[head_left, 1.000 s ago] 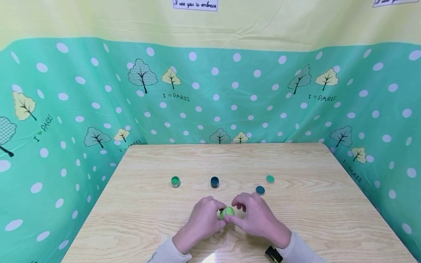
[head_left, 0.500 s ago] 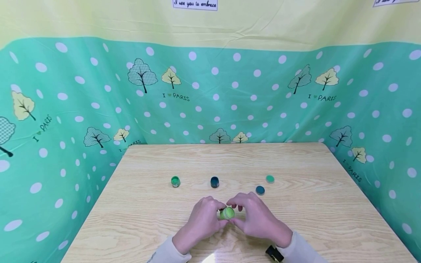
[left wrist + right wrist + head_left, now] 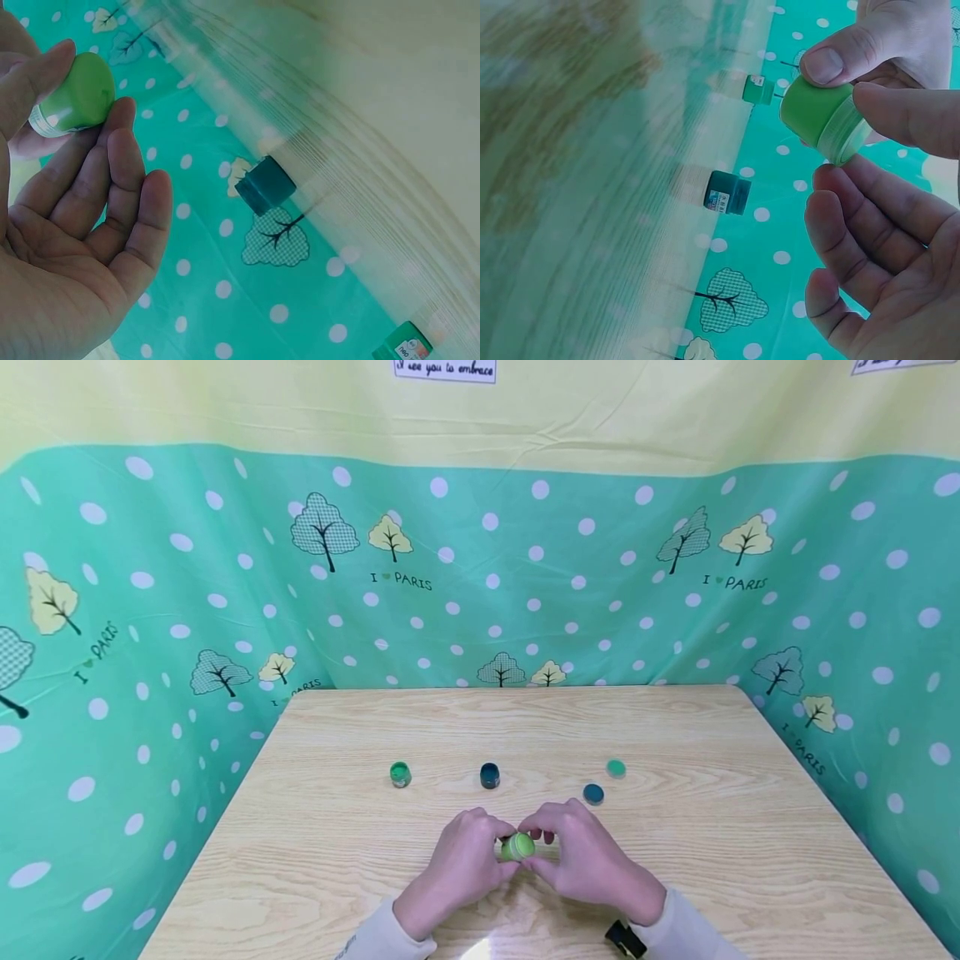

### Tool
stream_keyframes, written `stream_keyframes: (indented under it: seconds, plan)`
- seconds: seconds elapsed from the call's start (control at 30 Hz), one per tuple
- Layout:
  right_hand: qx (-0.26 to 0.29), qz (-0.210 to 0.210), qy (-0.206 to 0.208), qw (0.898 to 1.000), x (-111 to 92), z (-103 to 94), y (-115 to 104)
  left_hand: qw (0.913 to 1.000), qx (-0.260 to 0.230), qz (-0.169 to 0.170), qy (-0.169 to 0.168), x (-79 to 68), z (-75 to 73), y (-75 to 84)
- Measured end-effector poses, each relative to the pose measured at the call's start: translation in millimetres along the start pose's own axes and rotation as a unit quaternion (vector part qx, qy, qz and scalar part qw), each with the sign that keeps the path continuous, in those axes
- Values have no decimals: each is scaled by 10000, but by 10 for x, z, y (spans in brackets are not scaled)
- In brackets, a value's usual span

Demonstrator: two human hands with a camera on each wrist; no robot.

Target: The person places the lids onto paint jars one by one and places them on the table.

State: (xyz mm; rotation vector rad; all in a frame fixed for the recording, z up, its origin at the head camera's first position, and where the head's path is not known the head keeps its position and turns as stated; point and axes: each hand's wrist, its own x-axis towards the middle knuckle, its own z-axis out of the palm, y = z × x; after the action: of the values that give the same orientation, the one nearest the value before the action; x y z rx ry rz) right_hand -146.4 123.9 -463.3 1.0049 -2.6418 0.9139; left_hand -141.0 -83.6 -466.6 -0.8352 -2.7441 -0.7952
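Between my two hands is a small light-green paint jar (image 3: 519, 847), tilted on its side with its capped end toward the right. My left hand (image 3: 467, 853) grips the jar's body between thumb and fingers. With thumb and index finger, my right hand (image 3: 583, 853) pinches the clear lid rim (image 3: 845, 135), its other fingers loosely bent below. Farther back stand an uncapped dark teal paint jar (image 3: 490, 776) and an uncapped green paint jar (image 3: 401, 775). Two loose lids, one dark teal (image 3: 593, 794) and one green (image 3: 616, 768), lie beyond my right hand.
Everything is on a light wood-grain table (image 3: 337, 852). A green polka-dot curtain (image 3: 540, 568) with printed trees hangs along the back and both sides. A black strap (image 3: 626, 939) shows at the right sleeve.
My right hand's fingers have come in from the right and now pinch the lid rim of the light-green jar. The left hand, the other jars and the loose lids have stayed put.
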Motion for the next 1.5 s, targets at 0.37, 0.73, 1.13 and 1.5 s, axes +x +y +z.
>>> stream_keyframes:
  seconds: [0.37,0.73,1.13,1.5]
  plan:
    - [-92,105,70,9999,-5,6,-4,10000,3,-69,-40,-4,-1,0]
    - [-131,139,145,9997,-3,21,-4,9999,16,-142,-75,-14,1,6]
    - [-175,150,297,9993,-5,27,-11,9999,39,-139,-53,-10,2,13]
    - [-172,114,436,9988,-4,54,-1,9997,40,-221,-124,-4,3,11]
